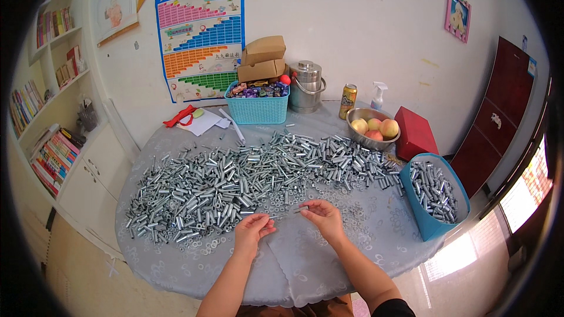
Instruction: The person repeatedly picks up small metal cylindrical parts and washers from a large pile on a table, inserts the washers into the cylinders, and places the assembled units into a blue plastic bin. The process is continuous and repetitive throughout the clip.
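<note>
My left hand (251, 233) is closed in a pinch on a slim silvery bolt (278, 216) that points toward my other hand. Just to its right, my right hand (325, 219) pinches a short metal sleeve (301, 209) between thumb and fingertips. The two parts are close together but look apart. Beyond both hands spreads a wide heap of loose metal sleeves and bolts (229, 179), with flat washers (205, 248) scattered along its near edge. The small size of the held parts hides their finer detail.
A blue fabric bin (413, 206) full of metal sleeves stands at the right table edge. Behind the heap are a light-blue basket (257, 111), steel canister (306, 85), drink can (348, 101), spray bottle (378, 95), fruit bowl (371, 140) and red box (416, 132). Grey cloth (305, 270) covers the table.
</note>
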A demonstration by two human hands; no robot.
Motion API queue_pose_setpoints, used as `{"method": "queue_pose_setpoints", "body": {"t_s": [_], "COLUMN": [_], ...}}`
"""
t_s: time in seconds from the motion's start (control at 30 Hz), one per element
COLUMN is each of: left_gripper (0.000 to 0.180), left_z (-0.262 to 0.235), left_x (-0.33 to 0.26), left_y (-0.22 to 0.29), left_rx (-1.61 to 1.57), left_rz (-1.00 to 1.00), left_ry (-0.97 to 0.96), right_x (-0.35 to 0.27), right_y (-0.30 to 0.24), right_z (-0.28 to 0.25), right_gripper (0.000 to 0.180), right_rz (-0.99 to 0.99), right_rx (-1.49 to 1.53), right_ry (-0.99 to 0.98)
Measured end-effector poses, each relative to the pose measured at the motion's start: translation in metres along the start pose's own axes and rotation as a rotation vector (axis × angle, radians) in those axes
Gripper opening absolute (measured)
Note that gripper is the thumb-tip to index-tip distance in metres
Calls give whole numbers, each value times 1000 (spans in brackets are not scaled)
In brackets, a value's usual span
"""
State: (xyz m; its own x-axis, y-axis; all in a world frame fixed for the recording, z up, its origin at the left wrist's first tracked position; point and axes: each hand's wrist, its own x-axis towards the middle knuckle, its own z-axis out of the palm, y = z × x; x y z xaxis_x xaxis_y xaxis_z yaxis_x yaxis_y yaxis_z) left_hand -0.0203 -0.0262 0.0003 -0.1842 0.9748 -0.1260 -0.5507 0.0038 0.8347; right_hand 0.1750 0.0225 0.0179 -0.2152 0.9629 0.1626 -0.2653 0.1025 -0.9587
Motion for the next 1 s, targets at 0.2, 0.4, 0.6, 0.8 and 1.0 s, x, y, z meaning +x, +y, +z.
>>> {"method": "queue_pose_setpoints", "body": {"t_s": [0.2,0.4,0.6,0.8,1.0], "left_gripper": [15,15,14,22,22], "left_z": [2,-2,1,12,9], "left_x": [-2,0,-3,-8,-8], "left_y": [1,-1,1,2,-2], "left_rx": [0,-57,-80,118,162], "left_rz": [-40,-83,-101,-105,-125], "left_ry": [-53,-55,-73,-95,-108], "right_x": [-3,-1,0,-5,-6], "right_y": [7,7,8,9,15], "right_z": [5,2,0,9,13], "right_gripper": [20,20,20,18,21], "right_rz": [50,44,86,82,108], "right_rx": [30,82,63,61,60], "right_ry": [-126,-72,-104,-184,-237]}}
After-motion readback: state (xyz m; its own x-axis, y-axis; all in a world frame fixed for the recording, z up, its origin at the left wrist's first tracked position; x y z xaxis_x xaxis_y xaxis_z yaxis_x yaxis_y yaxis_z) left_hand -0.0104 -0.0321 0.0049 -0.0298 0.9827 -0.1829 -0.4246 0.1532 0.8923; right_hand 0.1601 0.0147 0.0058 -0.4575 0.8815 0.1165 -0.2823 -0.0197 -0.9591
